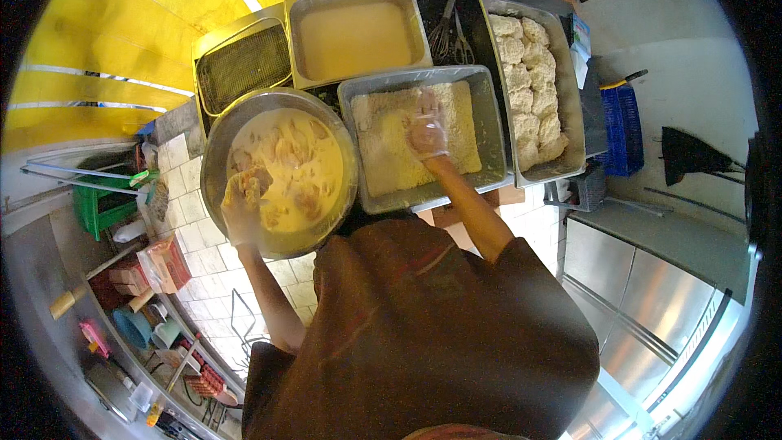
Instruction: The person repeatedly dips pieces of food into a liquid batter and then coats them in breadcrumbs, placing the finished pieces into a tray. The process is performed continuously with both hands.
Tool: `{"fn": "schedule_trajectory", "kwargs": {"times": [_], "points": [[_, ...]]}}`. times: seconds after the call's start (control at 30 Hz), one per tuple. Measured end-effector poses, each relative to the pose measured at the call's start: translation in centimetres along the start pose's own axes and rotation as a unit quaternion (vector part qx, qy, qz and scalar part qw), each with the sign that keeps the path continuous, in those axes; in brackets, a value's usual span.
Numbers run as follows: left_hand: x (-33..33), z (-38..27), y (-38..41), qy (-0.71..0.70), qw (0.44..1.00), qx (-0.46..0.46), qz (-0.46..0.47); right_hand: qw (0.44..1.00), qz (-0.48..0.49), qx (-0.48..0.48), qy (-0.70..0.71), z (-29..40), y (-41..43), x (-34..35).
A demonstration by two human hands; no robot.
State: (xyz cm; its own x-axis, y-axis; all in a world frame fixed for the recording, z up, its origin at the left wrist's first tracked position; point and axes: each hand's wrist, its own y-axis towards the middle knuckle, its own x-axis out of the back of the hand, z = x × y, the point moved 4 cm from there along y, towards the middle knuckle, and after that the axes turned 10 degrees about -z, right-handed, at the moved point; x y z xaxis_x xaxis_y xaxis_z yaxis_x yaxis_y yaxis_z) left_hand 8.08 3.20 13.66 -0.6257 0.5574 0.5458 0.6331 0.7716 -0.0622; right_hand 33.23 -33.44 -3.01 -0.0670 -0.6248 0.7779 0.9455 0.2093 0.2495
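Observation:
My left hand (242, 208), coated with wet batter, holds a piece of raw meat (258, 179) over the left side of a round metal bowl (214, 134). Yellowish batter with several more meat pieces (292, 145) fills the bowl. My right hand (427, 131), in what looks like a clear glove, rests on or just above the pale flour or breading (391, 156) in a grey rectangular tub (496, 134); no piece shows in it. To the right, a long metal tray (565, 82) bears two rows of breaded pieces (521, 82).
Behind the tub stand a metal pan (421, 43) of cloudy liquid and a wire-mesh basket (244, 64). A whisk (445, 33) and tongs (462, 49) lie between pan and tray. A blue plastic crate (622, 128) is at the right, a green crate (104, 205) at the left.

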Motion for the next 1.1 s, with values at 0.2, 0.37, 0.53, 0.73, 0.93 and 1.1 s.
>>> {"fn": "schedule_trajectory", "kwargs": {"times": [0.2,0.37,0.53,0.73,0.93,1.1], "points": [[-0.1,3.5,0.2,0.083,0.989,-0.119,-0.02,0.951,0.086,0.127,-0.27,1.0,-3.1,-2.1],[-1.1,-0.8,-0.1,0.119,0.993,-0.009,0.025,0.953,0.164,0.186,-0.177,0.2,-1.0,-4.9],[-0.7,2.0,0.9,0.059,0.997,-0.056,-0.002,0.969,0.147,0.16,-0.121,-0.4,-1.1,-4.9],[0.8,-1.5,0.1,0.124,0.988,-0.086,-0.017,0.978,0.124,0.111,-0.126,-0.5,1.2,-1.4],[0.2,0.1,0.1,0.151,0.98,-0.122,-0.044,0.987,0.046,0.096,-0.123,-4.5,1.4,-0.8],[-0.9,-2.1,-1.2,0.043,0.997,-0.065,-0.012,0.967,-0.002,0.184,-0.176,-6.9,2.2,-1.3]]}}
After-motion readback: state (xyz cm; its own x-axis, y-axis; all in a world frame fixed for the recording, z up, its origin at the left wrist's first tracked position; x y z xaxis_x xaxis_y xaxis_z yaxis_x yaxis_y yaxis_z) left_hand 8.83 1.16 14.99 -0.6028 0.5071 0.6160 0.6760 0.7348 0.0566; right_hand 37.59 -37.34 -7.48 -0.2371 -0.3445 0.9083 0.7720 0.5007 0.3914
